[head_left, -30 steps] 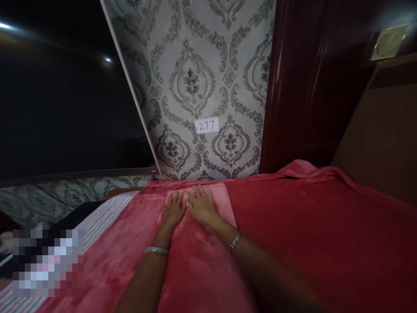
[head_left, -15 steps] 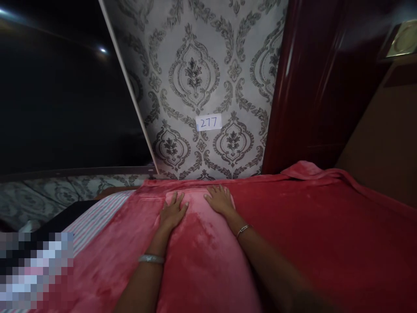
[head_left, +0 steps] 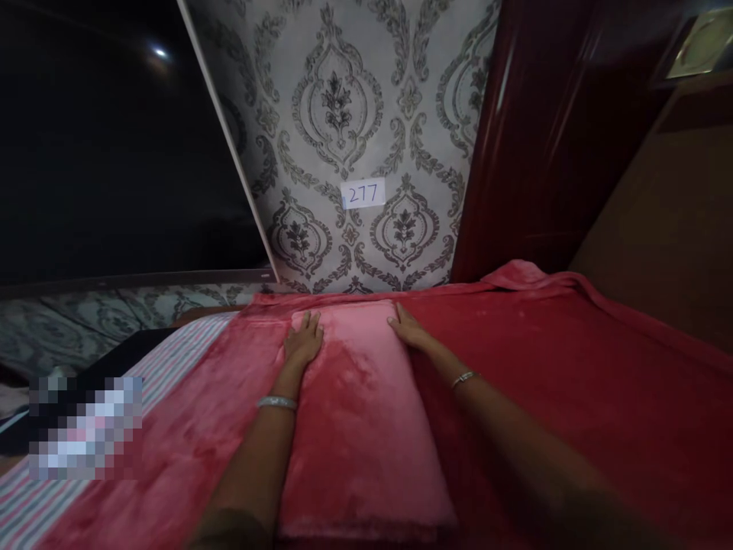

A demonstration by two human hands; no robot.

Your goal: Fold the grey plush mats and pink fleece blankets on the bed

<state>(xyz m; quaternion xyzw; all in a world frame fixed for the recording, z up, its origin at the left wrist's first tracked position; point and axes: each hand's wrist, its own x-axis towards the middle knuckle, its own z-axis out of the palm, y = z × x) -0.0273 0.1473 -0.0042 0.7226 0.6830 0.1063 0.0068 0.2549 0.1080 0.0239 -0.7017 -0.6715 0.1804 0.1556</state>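
Note:
A plush red and pink blanket (head_left: 366, 428) is spread over the bed, with one long part folded over into a thick strip in the middle. Flat on the far left corner of this strip lies my left hand (head_left: 305, 338), its fingers stretched out. My right hand (head_left: 411, 330) rests at the strip's far right corner, thumb on the pink edge and fingers reaching along its side. Its fingertips are partly hidden from me. Neither hand holds anything that I can see.
A striped sheet (head_left: 188, 355) shows at the left of the blanket. Behind it stands a large dark screen (head_left: 126, 153). The patterned wall (head_left: 337, 99) bears a paper label (head_left: 363, 193) marked 277. At the right is a dark red glossy panel (head_left: 532, 153).
My right hand has slid to the right, from the top of the folded strip to its edge. My left hand stays near the left corner. The camera view has shifted slightly.

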